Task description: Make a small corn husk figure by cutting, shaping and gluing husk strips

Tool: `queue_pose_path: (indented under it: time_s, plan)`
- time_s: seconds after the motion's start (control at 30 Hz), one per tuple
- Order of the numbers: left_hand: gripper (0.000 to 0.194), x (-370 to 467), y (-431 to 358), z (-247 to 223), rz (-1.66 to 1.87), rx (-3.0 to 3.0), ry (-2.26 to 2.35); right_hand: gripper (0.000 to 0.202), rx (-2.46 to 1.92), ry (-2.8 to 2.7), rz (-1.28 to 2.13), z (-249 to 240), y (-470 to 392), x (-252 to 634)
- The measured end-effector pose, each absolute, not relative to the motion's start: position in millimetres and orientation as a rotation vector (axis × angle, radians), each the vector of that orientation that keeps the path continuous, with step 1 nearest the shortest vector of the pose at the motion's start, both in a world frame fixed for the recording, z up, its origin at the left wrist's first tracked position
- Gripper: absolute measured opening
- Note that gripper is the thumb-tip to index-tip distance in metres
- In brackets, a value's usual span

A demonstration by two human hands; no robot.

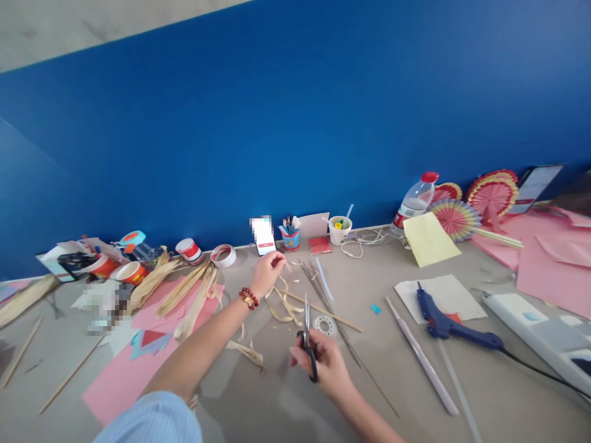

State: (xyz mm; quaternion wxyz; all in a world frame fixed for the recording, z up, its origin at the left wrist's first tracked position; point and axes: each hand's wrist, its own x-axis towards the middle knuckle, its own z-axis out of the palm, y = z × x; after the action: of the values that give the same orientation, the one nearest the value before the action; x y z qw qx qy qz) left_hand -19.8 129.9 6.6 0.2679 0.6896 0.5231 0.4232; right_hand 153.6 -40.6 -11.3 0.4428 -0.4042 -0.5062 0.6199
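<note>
My left hand [268, 273], with a beaded bracelet [248, 298] at its wrist, reaches out over the table. Its fingertips are pinched together; whatever may be between them is too small to make out. Just below it lie torn strips of dried corn husk [286, 307]. In my right hand [327, 364] is a pair of black-handled scissors [308, 344], fingers through the loops and blades pointing away from me. Beside the blades rests a white ring-shaped disc [324, 325]. A thin wooden stick [341, 319] and dark wires [353, 351] lie close by.
Corn husks [184, 294] lie on pink paper [122, 384] at the left. A blue glue gun [455, 323], a white craft pen-like tool [422, 357] and a water bottle [414, 203] are at the right. A phone [264, 237] and a pen cup [290, 238] stand against the blue wall.
</note>
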Motion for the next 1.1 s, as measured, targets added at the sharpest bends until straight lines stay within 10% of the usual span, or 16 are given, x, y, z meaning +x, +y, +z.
queue_pose_path:
  time_s: [0.77, 1.1]
  plan:
    - [0.032, -41.6, -21.7, 50.6, 1.173, 2.803, 0.444, 0.031, -0.744, -0.610, 1.724, 25.5, -35.7, 156.7]
    - [0.018, -25.9, -21.0, 64.7, 0.701, 1.619, 1.066, 0.031, -0.915, -0.913, 1.603, 9.3, -30.7, 155.0]
